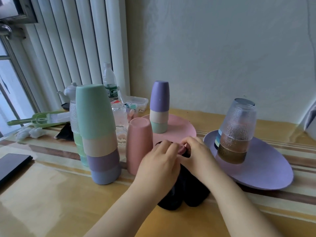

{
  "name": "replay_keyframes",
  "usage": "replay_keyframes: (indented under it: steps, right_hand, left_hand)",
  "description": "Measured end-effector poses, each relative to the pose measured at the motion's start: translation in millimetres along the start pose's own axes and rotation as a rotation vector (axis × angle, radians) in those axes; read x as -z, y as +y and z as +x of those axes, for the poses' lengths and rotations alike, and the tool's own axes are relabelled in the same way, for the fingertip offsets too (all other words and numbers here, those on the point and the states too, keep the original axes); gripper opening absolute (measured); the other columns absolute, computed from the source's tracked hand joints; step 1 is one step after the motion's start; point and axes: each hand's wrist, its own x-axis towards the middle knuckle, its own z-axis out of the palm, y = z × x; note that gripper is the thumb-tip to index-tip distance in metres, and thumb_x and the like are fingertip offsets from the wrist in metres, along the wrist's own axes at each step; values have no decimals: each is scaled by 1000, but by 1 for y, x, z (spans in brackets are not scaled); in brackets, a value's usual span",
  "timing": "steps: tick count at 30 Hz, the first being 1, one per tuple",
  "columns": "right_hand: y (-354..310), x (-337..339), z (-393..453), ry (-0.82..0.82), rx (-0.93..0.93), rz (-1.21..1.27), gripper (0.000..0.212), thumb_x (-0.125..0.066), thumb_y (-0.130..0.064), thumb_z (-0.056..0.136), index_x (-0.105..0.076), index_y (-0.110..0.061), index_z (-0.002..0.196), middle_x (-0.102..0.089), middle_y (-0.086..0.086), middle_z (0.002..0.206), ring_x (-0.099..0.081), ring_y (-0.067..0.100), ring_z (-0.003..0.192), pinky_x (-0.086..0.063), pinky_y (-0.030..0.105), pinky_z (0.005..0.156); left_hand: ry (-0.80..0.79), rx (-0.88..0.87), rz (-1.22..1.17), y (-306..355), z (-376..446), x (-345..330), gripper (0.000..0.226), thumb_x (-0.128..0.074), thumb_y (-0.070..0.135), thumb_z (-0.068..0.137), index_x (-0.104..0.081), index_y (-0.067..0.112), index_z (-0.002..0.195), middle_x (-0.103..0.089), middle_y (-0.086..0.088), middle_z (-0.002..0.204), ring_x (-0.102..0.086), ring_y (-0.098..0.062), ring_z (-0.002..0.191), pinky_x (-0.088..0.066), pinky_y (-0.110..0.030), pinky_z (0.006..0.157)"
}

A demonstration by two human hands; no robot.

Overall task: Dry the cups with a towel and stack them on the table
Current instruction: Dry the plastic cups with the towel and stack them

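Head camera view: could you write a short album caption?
Both hands rub a pink cup with a dark towel among stacked upturned cups.

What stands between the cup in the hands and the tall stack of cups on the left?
The single pink cup stands upside down right between them, close beside the left hand. Both hands, the right hand too, hold the cup wrapped in the dark towel. To reach the tall stack, it must pass over or around it.
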Motion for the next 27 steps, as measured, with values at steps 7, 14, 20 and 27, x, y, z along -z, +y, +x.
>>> replay_keyframes:
  steps: [7, 14, 20, 27]
  right_hand:
    - [-32, 31, 108, -23, -107, 298, 67, -67, -35, 85, -36, -19, 142, -55, -1, 131, -57, 13, 108, -44, 27, 90]
    - [-25, -22, 190, -58, -279, 352, 113, -76, -44, 73, 2, -16, 150, -36, 3, 149, -43, 23, 130, -38, 29, 88]
    - [-12, -48, 203, -23, -179, 552, 78, -84, -35, 65, -43, -16, 128, -59, 0, 123, -60, 18, 106, -48, 30, 71]
    - [-9, -43, 199, 44, -112, 408, 69, -80, -41, 69, -44, -19, 124, -59, -4, 116, -58, 17, 102, -49, 32, 78]
  left_hand:
    - [-97, 194, -142, -20, -25, -35, 27, -45, 30, 82, -69, 18, 86, -65, 8, 88, -59, -11, 80, -53, -24, 63]
    - [29, 141, -287, -30, -26, -44, 25, -52, 29, 75, -63, 24, 97, -68, 9, 95, -52, -2, 87, -45, -10, 76]
    - [55, 172, -318, -33, -26, -52, 20, -55, 28, 74, -65, 24, 90, -64, 10, 93, -52, -1, 88, -37, -3, 80]
    - [66, 187, -317, -30, -27, -53, 17, -55, 27, 74, -62, 25, 90, -60, 12, 94, -51, -1, 87, -35, -1, 82]
